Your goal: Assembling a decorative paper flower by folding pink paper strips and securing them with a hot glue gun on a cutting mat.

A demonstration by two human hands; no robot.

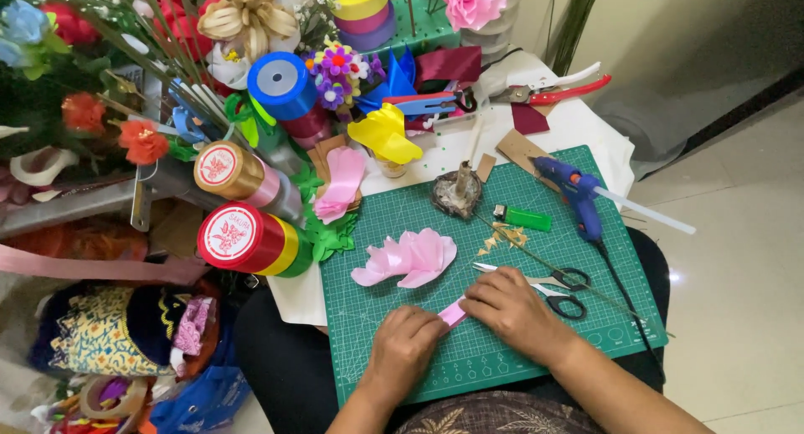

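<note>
The fingers [431, 325] of the left hand [408, 343] and the fingers [479, 298] of the right hand [512, 307] pinch the two ends of a small pink strip of ribbon [453, 312]. Both hands are closed tight on it. The strip lies low on the green cutting mat with white grid lines [502, 233], near the person's body. Its long side runs from lower left up to upper right, between the two hands.

Just past the right hand lie small scissors with black handles [559, 287], blades pointing left. Just above the strip sits a pile of shiny pink ribbon petals [408, 258]. A bit farther are a little green lighter [523, 219] and some tan paper scraps [505, 235]. A blue glue gun [576, 191] lies on the right side of the mat, with a white glue stick poking out to the right.

At the left edge of the mat, two rolls of ribbon lie on their sides. The near red ribbon roll [243, 238] has a round white label with red print facing the camera. The gold ribbon roll [230, 172] behind it has the same kind of label.

Farther back on the counter [586, 124] are a blue ribbon roll [282, 84], a yellow ribbon piece [385, 134], red-handled pliers [557, 89] and a big pink ribbon rose [471, 2].
</note>
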